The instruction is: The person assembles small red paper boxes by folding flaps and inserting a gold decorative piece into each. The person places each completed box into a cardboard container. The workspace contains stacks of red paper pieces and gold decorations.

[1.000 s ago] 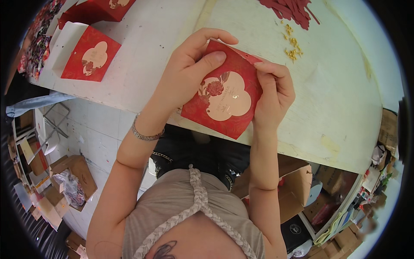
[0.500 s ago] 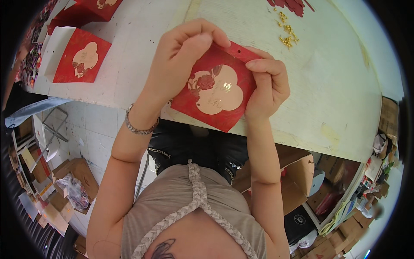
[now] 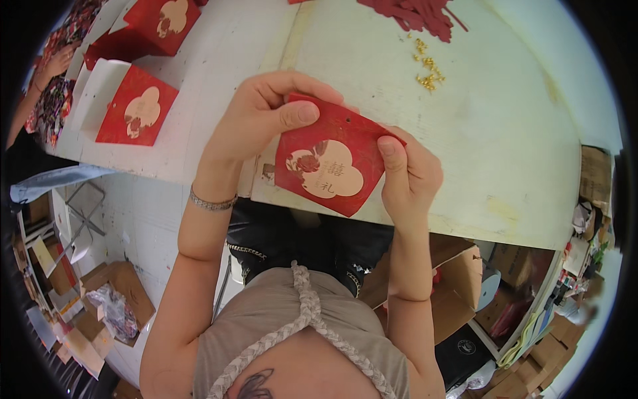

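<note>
Left hand point(image 3: 260, 118) and right hand point(image 3: 413, 178) are both partly closed, gripping a red card piece point(image 3: 329, 166) between them. It sits directly between the two hands, raised over the near edge of a pale table point(image 3: 485, 153). On the left, the thumb presses flat on the front near the upper corner while the fingers curl behind the top edge; on the right, the thumb lies on the front by the other upper corner, with the fingers tucked behind. A pale flower-shaped panel point(image 3: 345, 173) fills much of its face, and a small dark hole shows near the top edge, between the thumbs.

Around the left wrist is a bracelet point(image 3: 212, 201). Beyond the right hand, near the far side, small gold pieces point(image 3: 426, 70) lie scattered, and past them a heap of dark red strips point(image 3: 415, 14). Well to the left of the left hand stands a red box point(image 3: 163, 100) with a white side, another red box point(image 3: 185, 30) just behind it. Farther left, a co-worker's hand point(image 3: 60, 61) rests by a multicoloured pile point(image 3: 52, 110). Below the right hand, under the table, is an open cardboard box point(image 3: 455, 299).
</note>
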### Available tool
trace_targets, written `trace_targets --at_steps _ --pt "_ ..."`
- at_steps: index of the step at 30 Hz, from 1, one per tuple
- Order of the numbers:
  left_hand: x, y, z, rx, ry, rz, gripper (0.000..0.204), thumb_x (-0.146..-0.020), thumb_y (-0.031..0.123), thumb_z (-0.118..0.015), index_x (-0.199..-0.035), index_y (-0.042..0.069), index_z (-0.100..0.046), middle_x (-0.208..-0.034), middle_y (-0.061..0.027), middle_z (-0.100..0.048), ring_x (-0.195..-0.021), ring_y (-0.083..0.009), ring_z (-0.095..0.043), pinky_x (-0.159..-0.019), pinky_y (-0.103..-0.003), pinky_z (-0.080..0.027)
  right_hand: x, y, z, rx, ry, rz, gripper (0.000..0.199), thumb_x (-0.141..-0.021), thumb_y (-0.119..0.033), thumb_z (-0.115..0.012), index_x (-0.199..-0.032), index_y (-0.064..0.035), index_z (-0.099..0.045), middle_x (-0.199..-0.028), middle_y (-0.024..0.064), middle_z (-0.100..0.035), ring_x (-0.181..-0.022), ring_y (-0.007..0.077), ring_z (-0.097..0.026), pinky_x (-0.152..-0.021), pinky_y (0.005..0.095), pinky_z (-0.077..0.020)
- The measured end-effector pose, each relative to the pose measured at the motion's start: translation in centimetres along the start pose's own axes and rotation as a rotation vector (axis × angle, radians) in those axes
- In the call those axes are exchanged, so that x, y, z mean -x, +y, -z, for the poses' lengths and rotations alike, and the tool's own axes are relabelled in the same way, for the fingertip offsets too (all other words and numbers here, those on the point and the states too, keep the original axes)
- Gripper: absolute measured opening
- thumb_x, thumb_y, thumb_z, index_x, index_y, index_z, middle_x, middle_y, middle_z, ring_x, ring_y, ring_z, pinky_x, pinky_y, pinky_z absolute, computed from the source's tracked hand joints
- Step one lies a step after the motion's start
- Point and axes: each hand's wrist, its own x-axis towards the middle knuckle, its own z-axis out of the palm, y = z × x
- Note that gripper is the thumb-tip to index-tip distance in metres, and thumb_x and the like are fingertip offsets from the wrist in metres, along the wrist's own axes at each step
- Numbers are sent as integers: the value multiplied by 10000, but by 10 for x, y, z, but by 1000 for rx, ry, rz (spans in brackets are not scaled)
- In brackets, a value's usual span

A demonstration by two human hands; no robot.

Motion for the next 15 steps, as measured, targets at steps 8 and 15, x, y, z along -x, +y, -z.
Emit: trace_targets --at_steps 8,15 --pt "-7 -5 -1 273 -84 123 252 -903 168 -585 -1047 -31 -640 -1055 -146 -665 -845 -181 -669 -762 -277 -542 8 22 -10 -35 121 21 158 -900 -88 -586 -978 31 -655 -743 87 -640 -602 145 -556 -570 229 -440" --pt "2 12 -39 -753 191 -362 497 -827 156 -670 -1277 26 -504 -1309 -114 -512 -1214 -267 -468 -1041 -372 -340 -33 3 -39 392 236 380 240 -804 -32 -626 -1034 32 -642 -941 162 -666 -842 270 -646 -696 339 -524"
